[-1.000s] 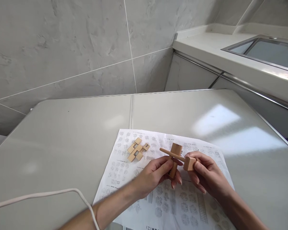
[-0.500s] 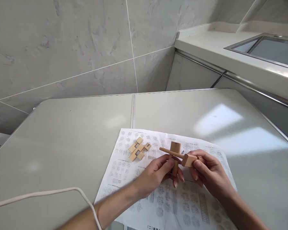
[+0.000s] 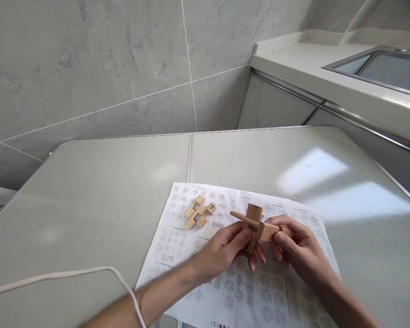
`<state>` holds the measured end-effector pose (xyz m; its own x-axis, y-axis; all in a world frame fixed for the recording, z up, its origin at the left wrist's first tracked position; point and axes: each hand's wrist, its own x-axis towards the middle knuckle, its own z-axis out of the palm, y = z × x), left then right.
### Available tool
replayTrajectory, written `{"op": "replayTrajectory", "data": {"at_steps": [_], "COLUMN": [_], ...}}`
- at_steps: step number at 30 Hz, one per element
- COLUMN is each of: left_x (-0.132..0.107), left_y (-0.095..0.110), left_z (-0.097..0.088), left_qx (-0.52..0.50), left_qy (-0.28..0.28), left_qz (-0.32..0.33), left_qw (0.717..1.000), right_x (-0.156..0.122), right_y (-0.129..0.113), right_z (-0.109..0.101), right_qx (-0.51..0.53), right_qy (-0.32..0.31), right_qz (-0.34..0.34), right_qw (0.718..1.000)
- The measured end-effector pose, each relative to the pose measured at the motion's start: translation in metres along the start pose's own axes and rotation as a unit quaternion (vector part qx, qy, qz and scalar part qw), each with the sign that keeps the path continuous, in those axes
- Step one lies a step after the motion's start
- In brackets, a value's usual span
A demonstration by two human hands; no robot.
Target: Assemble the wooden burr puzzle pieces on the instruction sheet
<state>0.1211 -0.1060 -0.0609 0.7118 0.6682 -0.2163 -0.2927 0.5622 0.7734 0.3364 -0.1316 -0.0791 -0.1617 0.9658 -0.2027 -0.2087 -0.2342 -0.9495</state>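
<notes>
Between my hands, above a printed sheet (image 3: 191,255), are several notched wooden puzzle pieces. My left hand (image 3: 230,243) pinches an upright wooden puzzle piece (image 3: 254,213) that has a dark mark near its top. A thinner wooden bar (image 3: 242,217) lies across that piece, slanting down to the right. My right hand (image 3: 295,239) is closed on a notched wooden puzzle piece (image 3: 269,232), whose left end meets the thin bar. Exactly how the pieces fit together is hidden by fingers. To the left, flat on the sheet, lies a cluster of wooden puzzle pieces (image 3: 200,211), one marked 3.
A pale folding table (image 3: 123,182) with a centre seam lies under the sheet. A white cable (image 3: 71,272) runs across the lower left and over my left forearm. Behind stands a grey tiled wall (image 3: 123,59); a counter (image 3: 294,57) with a sink is at right.
My right hand's piece has come slightly closer to the upright piece, which now leans a little more to the right. The view has shifted slightly.
</notes>
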Motion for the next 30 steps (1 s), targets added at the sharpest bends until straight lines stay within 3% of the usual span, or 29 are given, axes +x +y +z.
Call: {"op": "replayTrajectory", "data": {"at_steps": [16,26,30], "left_x": [-0.002,-0.002,-0.002], "left_y": [0.007,0.007,0.006], "left_z": [-0.006,-0.005,-0.007], "left_qx": [-0.087,-0.055,-0.053], "left_qy": [-0.050,-0.054,-0.057], "left_qz": [-0.015,-0.031,-0.030], "left_qw": [0.995,0.997,0.997], "right_x": [-0.002,0.001,0.002], "right_y": [-0.008,-0.010,-0.011], "right_z": [0.005,0.005,0.007], "right_qx": [0.081,0.006,-0.035], "right_qy": [-0.022,0.001,-0.016], "right_qz": [0.072,0.055,0.043], "right_qw": [0.994,0.998,0.998]}}
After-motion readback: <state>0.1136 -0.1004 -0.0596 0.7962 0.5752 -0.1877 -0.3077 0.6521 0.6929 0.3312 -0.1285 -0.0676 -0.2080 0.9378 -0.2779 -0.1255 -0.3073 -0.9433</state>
